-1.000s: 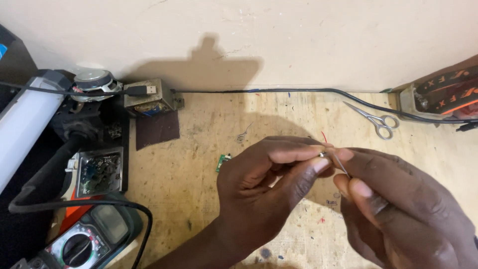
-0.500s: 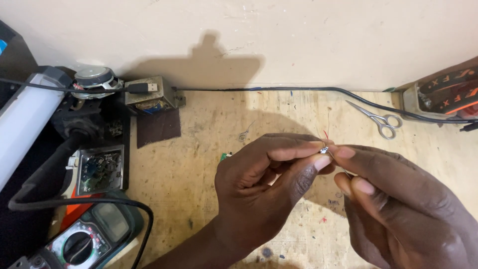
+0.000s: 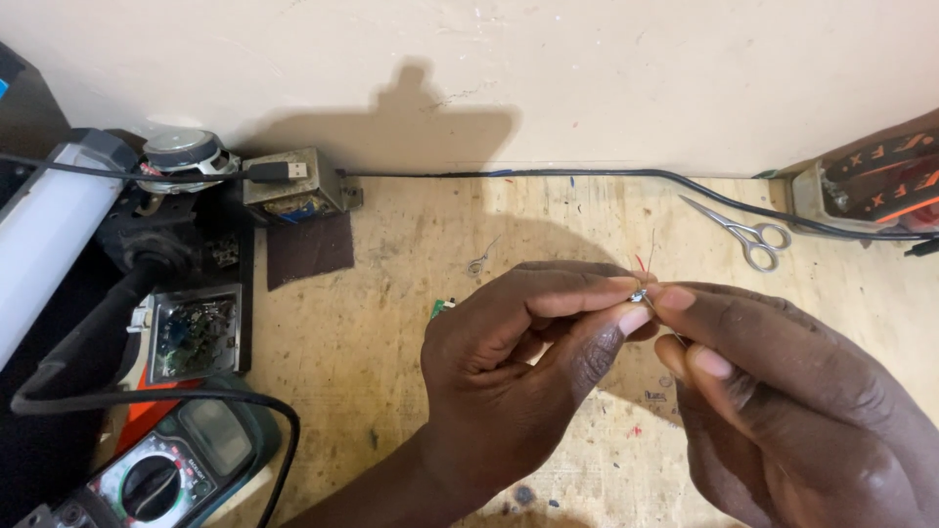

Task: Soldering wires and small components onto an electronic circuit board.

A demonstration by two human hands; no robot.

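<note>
Surface (image 3: 391, 323): raw plywood, scuffed and speckled, meets a cream wall along the back edge. Left side crowded: white tube lamp (image 3: 44, 230), dark multimeter (image 3: 161, 469) with looping black cable, small tray of parts (image 3: 193, 330), round speaker (image 3: 181, 154), metal block with a plug (image 3: 284, 181). Black cord (image 3: 587, 176) runs along the wall. Open room only mid-surface, between the tray and the hands.

Left hand (image 3: 509, 376) and right hand (image 3: 782, 386) meet above the surface at centre right. Left grip: thumb and forefinger pinched together on a tiny silvery part (image 3: 638, 294). Right grip: thumb and fingertip closed on the same part from the other side, tips of both hands touching. Part sits right at the pinch point, mostly hidden. Thin wires (image 3: 648, 252), one red, one dark, stick up from it.

Steel scissors (image 3: 743, 232) lie flat, well apart at upper right. Small green bit (image 3: 437, 308) on the surface just left of the left hand.
</note>
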